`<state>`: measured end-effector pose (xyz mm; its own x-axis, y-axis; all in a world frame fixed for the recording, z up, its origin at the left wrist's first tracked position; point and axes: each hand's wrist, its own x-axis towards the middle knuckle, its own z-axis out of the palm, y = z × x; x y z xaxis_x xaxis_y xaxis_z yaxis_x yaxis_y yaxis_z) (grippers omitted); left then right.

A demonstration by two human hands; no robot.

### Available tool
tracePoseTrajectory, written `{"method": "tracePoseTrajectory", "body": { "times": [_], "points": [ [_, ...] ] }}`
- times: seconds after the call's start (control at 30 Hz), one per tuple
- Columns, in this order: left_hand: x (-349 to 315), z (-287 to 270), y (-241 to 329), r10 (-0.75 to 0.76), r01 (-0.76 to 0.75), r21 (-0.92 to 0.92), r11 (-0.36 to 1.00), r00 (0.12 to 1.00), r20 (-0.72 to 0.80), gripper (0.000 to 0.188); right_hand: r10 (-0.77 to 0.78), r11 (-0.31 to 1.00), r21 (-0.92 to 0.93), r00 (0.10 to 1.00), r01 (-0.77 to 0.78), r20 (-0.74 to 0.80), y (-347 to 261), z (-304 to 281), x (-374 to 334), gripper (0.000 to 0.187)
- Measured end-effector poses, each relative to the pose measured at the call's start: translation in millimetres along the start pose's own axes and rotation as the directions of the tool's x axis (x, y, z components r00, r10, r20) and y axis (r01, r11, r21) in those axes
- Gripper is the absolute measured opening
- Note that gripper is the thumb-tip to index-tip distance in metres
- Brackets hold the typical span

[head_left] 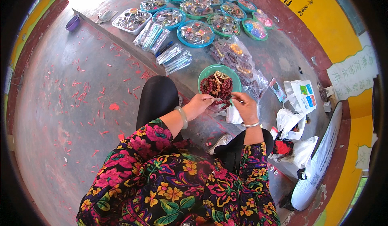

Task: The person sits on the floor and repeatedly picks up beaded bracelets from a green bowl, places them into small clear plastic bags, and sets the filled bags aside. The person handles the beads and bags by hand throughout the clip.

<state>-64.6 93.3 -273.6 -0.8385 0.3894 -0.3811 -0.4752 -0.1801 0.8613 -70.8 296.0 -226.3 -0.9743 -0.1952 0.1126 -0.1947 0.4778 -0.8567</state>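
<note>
Just right of frame centre, at the near side of a green bowl (205,73) of beads (209,86), pinching a clear bag (213,108) with left hand (199,105), right hand (246,108) bent alongside with grip impossible to tell, possibly spilling beads through too loose a pinch.

The top (169,185) is floral on black — the trousers (158,100) black, bangles (183,118) pale.
</note>
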Motion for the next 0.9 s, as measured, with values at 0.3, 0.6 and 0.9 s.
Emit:
{"method": "tracePoseTrajectory", "body": {
  "times": [0.3, 0.6, 0.9],
  "points": [
    [-6, 1, 11, 0.029, 0.02, -0.269, 0.963, 0.983, 0.18, 0.023, 0.226, 0.942, 0.197, 0.948, -0.271, 0.225, 21, -19, -4, 0.028],
    [-2, -2, 5, 0.03, 0.013, -0.31, 0.951, 0.991, 0.132, 0.023, 0.213, 0.965, 0.124, 0.966, -0.231, 0.145, 13, -13, -6, 0.017],
    [2, -3, -2, 0.031, -0.002, -0.307, 0.952, 0.995, 0.091, 0.023, -0.089, 0.988, -0.131, 0.992, 0.077, -0.089, -5, -5, -5, 0.008]
  ]
}}
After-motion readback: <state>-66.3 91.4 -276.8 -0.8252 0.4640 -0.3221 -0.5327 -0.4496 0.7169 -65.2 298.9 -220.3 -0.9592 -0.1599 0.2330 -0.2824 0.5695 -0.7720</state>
